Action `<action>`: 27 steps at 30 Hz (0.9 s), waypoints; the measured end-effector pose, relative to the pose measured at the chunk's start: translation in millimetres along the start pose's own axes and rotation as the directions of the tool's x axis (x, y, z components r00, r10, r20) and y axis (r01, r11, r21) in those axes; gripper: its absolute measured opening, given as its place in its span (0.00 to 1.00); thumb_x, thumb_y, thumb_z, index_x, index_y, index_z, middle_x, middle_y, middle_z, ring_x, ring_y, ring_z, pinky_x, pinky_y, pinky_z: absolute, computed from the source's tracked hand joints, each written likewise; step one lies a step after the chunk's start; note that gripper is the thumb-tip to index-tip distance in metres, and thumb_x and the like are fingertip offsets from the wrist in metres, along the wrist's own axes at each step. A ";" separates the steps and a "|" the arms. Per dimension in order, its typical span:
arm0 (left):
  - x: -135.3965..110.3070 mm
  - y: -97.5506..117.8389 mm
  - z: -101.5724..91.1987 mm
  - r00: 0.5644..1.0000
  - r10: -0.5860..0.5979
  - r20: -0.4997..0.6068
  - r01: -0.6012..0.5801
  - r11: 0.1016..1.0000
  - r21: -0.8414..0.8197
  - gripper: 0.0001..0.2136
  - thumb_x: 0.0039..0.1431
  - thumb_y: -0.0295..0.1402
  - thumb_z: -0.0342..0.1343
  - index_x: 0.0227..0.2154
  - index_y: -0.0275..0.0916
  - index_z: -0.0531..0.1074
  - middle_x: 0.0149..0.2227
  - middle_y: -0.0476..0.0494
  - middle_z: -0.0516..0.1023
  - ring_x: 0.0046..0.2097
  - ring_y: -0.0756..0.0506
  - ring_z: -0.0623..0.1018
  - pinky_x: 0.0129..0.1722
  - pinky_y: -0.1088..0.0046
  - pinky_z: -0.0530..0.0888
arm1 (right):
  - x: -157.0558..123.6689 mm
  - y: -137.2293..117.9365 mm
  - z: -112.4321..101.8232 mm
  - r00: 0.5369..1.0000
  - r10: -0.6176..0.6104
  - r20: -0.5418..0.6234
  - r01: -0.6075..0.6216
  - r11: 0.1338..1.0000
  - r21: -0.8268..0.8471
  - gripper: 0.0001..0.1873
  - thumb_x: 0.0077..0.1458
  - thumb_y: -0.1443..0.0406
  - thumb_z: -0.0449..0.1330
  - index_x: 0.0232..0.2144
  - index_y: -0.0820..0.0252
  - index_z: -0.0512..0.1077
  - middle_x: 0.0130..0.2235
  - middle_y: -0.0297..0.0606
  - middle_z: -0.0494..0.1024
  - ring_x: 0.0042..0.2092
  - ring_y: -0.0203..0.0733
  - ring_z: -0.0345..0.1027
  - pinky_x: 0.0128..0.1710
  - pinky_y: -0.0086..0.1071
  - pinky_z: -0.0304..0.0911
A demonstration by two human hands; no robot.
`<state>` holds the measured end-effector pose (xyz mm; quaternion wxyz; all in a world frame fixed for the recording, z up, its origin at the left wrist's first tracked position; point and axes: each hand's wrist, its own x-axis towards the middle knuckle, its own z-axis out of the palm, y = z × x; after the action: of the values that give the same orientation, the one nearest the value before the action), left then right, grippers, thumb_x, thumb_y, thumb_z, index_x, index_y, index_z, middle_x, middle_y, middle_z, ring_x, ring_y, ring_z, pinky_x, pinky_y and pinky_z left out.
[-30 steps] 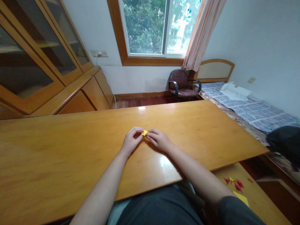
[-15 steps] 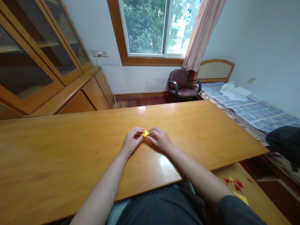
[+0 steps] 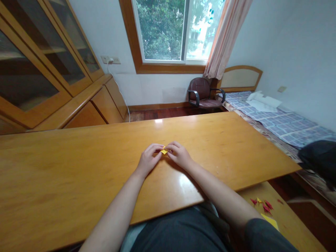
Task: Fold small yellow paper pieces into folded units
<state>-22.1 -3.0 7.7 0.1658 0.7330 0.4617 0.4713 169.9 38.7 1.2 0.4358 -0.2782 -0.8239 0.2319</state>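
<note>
A small folded yellow paper piece (image 3: pixel 164 151) lies at the middle of the long wooden table (image 3: pixel 78 161). My left hand (image 3: pixel 147 160) pinches its left side with curled fingers. My right hand (image 3: pixel 179 155) pinches its right side, fingertips almost meeting those of the left. Most of the paper is hidden under my fingers.
A lower wooden surface (image 3: pixel 286 217) at my right carries several small red folded pieces (image 3: pixel 265 205) and a yellow sheet (image 3: pixel 270 221). Wooden cabinets (image 3: pixel 52 80) line the left wall. A chair (image 3: pixel 202 92) and a bed (image 3: pixel 283 122) stand beyond the table.
Both hands have closed in over the yellow paper and pressed it lower toward the table, so less of it shows than before.
</note>
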 end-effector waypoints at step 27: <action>-1.7 2.1 5.1 0.971 -0.241 0.004 0.237 0.952 -0.195 0.12 0.58 0.36 0.60 0.43 0.40 0.72 0.45 0.43 0.78 0.45 0.45 0.79 0.51 0.62 0.77 | 6.3 -3.8 -2.1 0.977 0.213 -0.023 -0.210 0.971 0.114 0.05 0.57 0.65 0.60 0.32 0.60 0.76 0.33 0.37 0.77 0.36 0.37 0.70 0.37 0.29 0.64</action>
<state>-16.9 -4.6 5.7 0.2877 0.6472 0.5004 0.4979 167.8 40.4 8.3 0.4377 -0.3438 -0.7677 0.3177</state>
